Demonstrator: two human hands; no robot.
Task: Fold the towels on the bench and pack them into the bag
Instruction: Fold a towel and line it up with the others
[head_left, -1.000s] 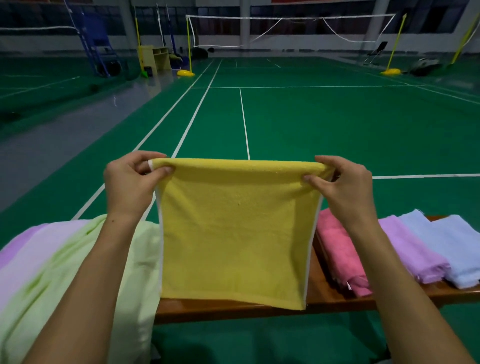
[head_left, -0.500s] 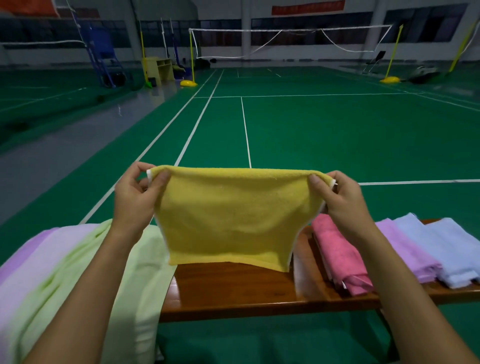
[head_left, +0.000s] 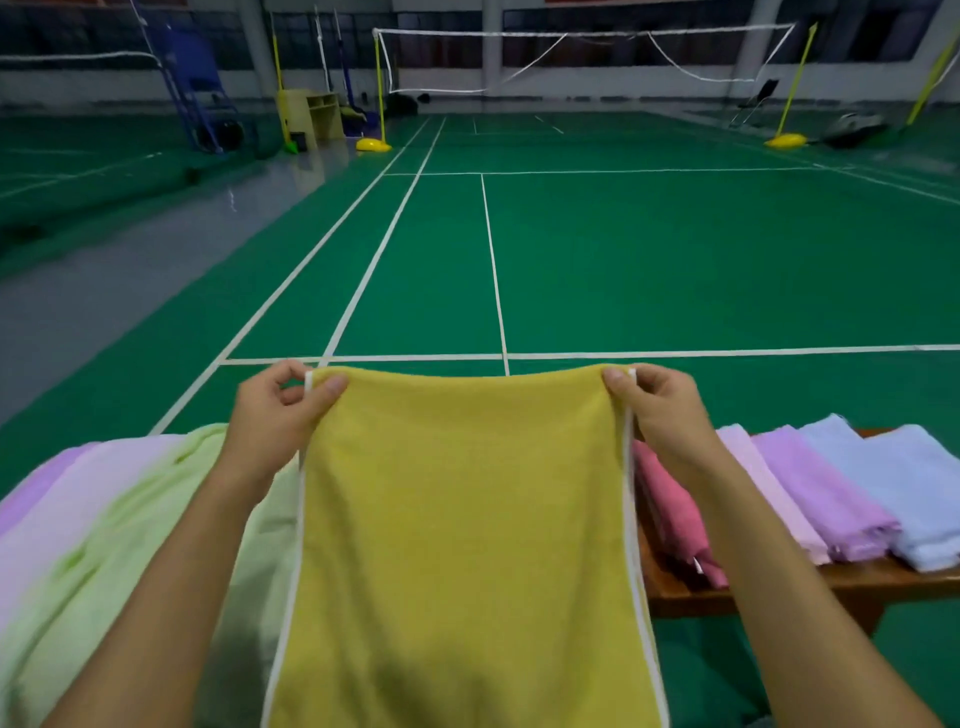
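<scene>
Yellow towel (head_left: 467, 545) is held up in front of the counter (head_left: 753, 597), hanging full length with white piping down both side edges. Left top corner is pinched by the left hand (head_left: 278, 410), thumb over curled fingers (head_left: 332, 387); right top corner is pinched likewise by the right hand (head_left: 660, 405). Folded towels lie side by side on the counter at right: pink towel (head_left: 670, 514), lilac towel (head_left: 815, 493), pale blue towel (head_left: 904, 483). Pale green and lilac cloth (head_left: 104, 519) is spread at left.
</scene>
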